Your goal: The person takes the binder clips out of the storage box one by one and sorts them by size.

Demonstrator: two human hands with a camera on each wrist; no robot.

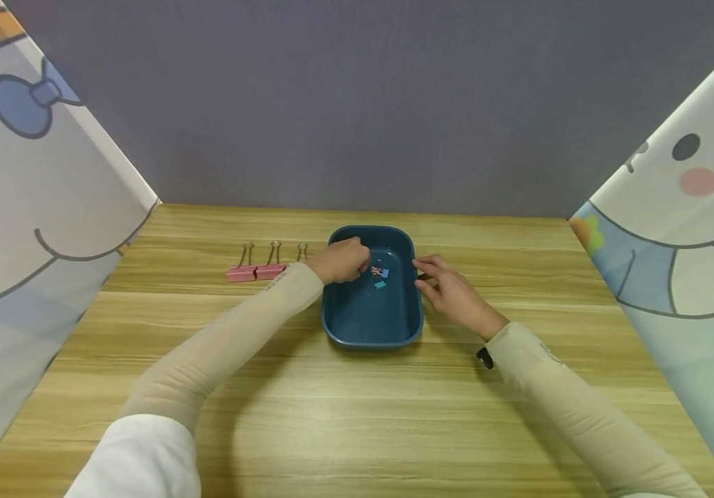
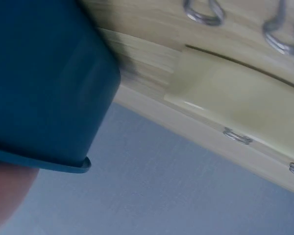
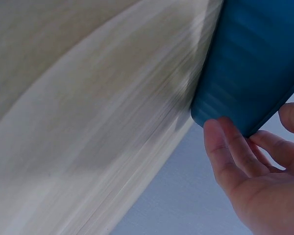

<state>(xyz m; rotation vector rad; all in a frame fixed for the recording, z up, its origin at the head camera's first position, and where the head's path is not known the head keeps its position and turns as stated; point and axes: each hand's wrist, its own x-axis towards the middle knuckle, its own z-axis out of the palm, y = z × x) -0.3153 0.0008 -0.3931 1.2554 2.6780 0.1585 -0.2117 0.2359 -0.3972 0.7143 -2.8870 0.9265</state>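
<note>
At the far left and far right of the head view stand cartoon-printed screens [image 1: 33,207], and a grey wall [image 1: 363,104] closes the upper part of the frame. Below it lies the wooden table [image 1: 357,415].

Left of centre, on the table, two pink binder clips [image 1: 256,271] lie side by side with their wire handles pointing up in the frame. Just right of them, a third wire handle [image 1: 302,250] shows beside the left sleeve; its body is hidden.

Next comes the left hand [image 1: 341,261], reaching over the upper left rim of the blue tray [image 1: 344,325] in the middle of the frame. Its fingers are curled with the tips together above the tray floor, but I cannot tell if they pinch something.

Just right of these fingertips, inside the upper part of the tray, lie some small clips [image 1: 380,274], one pinkish, one blue, one teal, close to each other.

At the right side of the tray is the right hand [image 1: 450,290]. Its fingers [image 3: 225,156] are almost straight and relaxed, and they touch the outer right wall of the tray near the rim; they grip nothing.
</note>
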